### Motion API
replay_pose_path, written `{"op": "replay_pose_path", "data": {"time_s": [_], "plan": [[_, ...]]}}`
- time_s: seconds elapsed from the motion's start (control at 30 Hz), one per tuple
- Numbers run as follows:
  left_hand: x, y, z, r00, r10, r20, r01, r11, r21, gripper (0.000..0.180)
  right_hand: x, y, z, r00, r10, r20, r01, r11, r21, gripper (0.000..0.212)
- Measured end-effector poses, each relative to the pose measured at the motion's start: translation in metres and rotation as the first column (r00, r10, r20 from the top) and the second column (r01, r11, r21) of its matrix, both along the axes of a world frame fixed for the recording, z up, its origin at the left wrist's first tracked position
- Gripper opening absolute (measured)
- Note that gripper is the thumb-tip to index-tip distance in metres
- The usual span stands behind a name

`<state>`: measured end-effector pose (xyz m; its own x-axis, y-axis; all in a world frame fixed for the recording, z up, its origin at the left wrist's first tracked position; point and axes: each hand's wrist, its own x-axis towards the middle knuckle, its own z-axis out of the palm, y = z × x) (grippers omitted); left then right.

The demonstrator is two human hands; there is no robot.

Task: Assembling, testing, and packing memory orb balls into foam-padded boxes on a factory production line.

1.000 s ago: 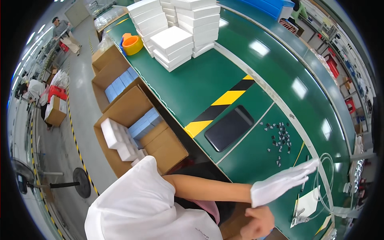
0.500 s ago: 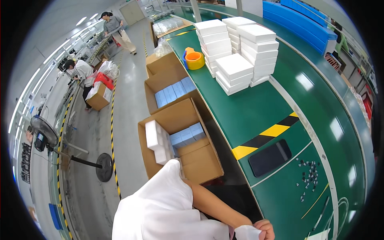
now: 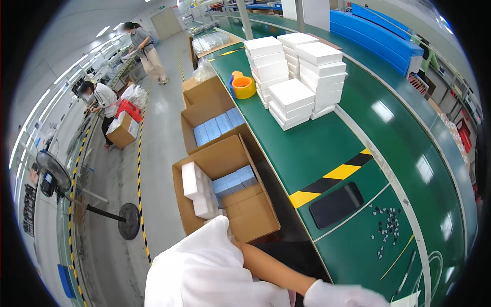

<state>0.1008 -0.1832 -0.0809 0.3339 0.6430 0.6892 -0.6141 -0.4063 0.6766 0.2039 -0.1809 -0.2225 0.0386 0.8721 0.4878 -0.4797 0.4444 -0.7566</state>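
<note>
Glossy green workbench point(image 3: 304, 158) spans the head view; at its near edge our left hand point(image 3: 345, 297) wears a white fabric glove point(image 3: 327, 295), its fingers too blurred to tell whether spread or closed. Our bare right hand has left view, so nothing visibly tugs the cuff.

Upper garment point(image 3: 204, 281): one, white, loose cut, softly creased, outer surface plain where visible. Sleeve point(image 3: 212, 245): white, wide, peaked at the fold, reaching about the elbow; forearm point(image 3: 276, 269) bare from sleeve opening to wrist. Glove point(image 3: 330, 295): one, white, worn on the left hand point(image 3: 348, 296), extending to the wrist; finger end blurred, weave indistinct. Narrow pink patch point(image 3: 292, 298) beside the garment's edge, material unclear.
</note>
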Motion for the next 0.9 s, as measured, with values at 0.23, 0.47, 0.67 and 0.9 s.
{"op": "replay_pose_path", "data": {"time_s": [0.23,0.47,0.67,0.9], "plan": [[0.000,0.039,-0.019,0.879,0.470,-0.086,-0.465,0.883,0.069,0.017,0.030,-0.038,-0.027,0.683,-0.373,0.628,0.058,0.885,0.462,0.052],[-0.018,0.025,-0.008,0.863,0.200,-0.463,-0.431,0.770,-0.470,0.025,0.022,-0.004,0.070,0.556,-0.457,0.695,-0.067,0.808,0.585,0.022],[0.009,0.018,-0.023,0.555,0.525,-0.646,-0.658,0.751,0.045,0.019,0.026,-0.005,0.065,0.391,-0.220,0.894,-0.141,0.945,0.294,0.021],[-0.039,0.037,-0.029,0.375,0.861,-0.345,-0.871,0.454,0.187,0.019,0.008,0.002,0.104,0.263,-0.276,0.925,-0.357,0.862,0.359,0.020]]}}
